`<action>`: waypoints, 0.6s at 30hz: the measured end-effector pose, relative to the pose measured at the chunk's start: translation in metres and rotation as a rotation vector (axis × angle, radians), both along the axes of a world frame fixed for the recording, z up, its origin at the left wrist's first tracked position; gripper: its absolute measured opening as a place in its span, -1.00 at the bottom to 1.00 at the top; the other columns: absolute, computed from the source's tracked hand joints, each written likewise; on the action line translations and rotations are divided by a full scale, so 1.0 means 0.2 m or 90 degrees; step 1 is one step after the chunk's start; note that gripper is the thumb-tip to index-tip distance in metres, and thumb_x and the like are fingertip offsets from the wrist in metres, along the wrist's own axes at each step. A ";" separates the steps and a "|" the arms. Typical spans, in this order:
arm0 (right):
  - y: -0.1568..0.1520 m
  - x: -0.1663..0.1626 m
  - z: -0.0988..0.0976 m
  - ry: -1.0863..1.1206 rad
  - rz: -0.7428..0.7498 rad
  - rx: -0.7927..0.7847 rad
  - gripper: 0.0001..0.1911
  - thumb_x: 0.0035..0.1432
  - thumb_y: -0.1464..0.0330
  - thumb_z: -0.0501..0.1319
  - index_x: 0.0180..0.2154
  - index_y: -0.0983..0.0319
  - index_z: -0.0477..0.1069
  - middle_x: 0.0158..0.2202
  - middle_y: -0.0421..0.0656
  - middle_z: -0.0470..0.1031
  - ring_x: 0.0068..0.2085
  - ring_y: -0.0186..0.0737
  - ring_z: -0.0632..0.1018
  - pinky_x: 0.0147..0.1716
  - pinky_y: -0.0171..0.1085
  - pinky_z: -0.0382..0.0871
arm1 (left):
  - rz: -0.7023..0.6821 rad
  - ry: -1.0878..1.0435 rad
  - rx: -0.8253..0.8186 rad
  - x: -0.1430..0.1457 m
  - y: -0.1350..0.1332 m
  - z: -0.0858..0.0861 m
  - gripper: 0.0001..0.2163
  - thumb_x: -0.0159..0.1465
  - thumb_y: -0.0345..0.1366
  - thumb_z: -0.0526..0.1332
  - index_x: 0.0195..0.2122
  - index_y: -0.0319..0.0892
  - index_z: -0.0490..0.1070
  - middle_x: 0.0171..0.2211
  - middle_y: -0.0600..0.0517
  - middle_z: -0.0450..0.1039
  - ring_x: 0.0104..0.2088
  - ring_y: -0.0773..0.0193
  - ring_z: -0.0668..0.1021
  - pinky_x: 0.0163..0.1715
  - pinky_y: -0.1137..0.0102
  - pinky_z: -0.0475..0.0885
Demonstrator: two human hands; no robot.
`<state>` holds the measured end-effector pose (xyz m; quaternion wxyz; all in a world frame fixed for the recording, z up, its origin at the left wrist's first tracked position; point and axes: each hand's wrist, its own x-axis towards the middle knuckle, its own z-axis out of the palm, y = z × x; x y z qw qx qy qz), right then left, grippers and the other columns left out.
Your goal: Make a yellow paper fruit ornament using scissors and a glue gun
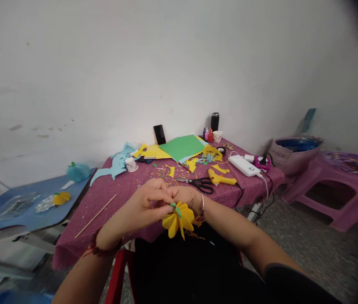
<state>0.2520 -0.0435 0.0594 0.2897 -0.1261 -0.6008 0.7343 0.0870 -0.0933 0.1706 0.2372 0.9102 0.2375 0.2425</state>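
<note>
A yellow folded-paper pumpkin (183, 226) with a small green stem piece (178, 211) hangs over my lap, just off the front edge of the table. My left hand (153, 200) is closed, its thumb and fingertips pinching at the pumpkin's top beside the green piece. Behind the pumpkin, my right hand (187, 197) is curled against it and grips it; most of its fingertips are hidden. Beyond my hands lie black-handled scissors (200, 184) and a yellow hot glue gun (221, 178).
Green paper sheets (183, 147), blue scraps (120, 162) and a paper cup (131, 164) lie on the checked tablecloth (103, 198). A wooden stick (96, 215) is at left, a white power bank (244, 165) with cables at right. A blue side table (49, 192) holds more paper pumpkins.
</note>
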 end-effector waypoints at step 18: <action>-0.12 0.04 0.14 -0.069 -0.516 0.370 -0.96 0.11 0.38 0.23 -0.35 0.22 0.38 -0.41 -0.23 0.39 -0.35 -0.29 0.40 -0.30 -0.28 0.25 | 0.363 -0.132 -0.071 -0.18 0.20 -0.20 -0.83 0.12 -0.26 0.18 -0.57 -0.18 0.31 -0.61 0.15 0.25 -0.55 0.36 0.31 -0.54 0.45 0.19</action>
